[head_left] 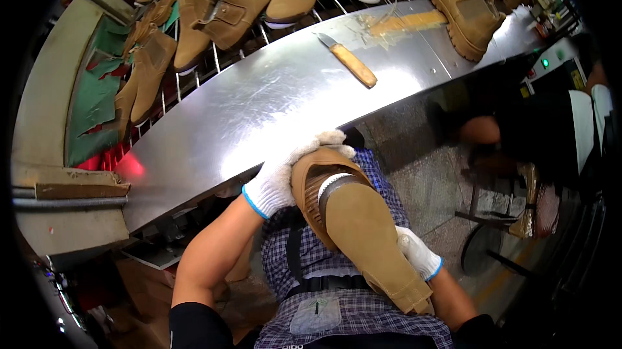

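A tan suede boot (363,232) is held over my lap, its narrower end slanting toward the lower right. At its far end is a brown, ridged part (310,187), with a short white strip and a dark band showing beside it. My left hand (291,171), in a white knit glove with blue cuff, is wrapped around that far end. Gloved in the same way, my right hand (418,253) grips the boot's right side lower down; most of its fingers are hidden behind the boot. On the metal table ahead lies a wooden-handled knife (353,65).
The shiny metal table (259,103) curves across in front of me. Beyond it, a wire rack (217,57) bears several tan boots. Another boot (463,15) stands at the table's right, near a strip of tan residue (408,23). A person (538,122) sits at the right.
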The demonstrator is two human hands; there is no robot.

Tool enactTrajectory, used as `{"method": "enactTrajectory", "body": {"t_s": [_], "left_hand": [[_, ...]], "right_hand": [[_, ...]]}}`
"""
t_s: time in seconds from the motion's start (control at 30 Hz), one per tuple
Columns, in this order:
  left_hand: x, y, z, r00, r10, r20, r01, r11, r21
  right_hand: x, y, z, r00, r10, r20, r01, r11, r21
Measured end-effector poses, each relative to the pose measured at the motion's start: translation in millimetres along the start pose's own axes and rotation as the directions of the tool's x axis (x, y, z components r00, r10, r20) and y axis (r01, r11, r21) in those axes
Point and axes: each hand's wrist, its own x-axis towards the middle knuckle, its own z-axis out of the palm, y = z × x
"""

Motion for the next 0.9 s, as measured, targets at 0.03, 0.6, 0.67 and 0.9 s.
{"method": "enactTrajectory", "body": {"t_s": [0.03,0.6,0.67,0.9], "left_hand": [[-0.1,3.4,10.2,1.0,-0.003,-0.015,0.003,0.999,0.033],[8.1,30.9,44.3,0.999,0.046,-0.007,-0.037,0.868,0.495],[6.0,27.6,50.3,0.999,0.048,-0.025,-0.03,0.878,0.478],[10.4,27.8,67.1,0.998,0.041,-0.053,-0.01,0.877,0.48]], "right_hand": [[-2.2,0.7,-0.1,1.0,0.004,-0.001,-0.004,1.0,0.008],[6.4,-11.6,12.1,1.0,0.015,-0.007,-0.015,0.999,0.044],[5.2,-12.9,13.1,1.0,0.002,-0.001,-0.002,0.998,0.061],[8.6,-6.1,14.1,0.998,-0.043,-0.044,0.049,0.99,0.136]]}}
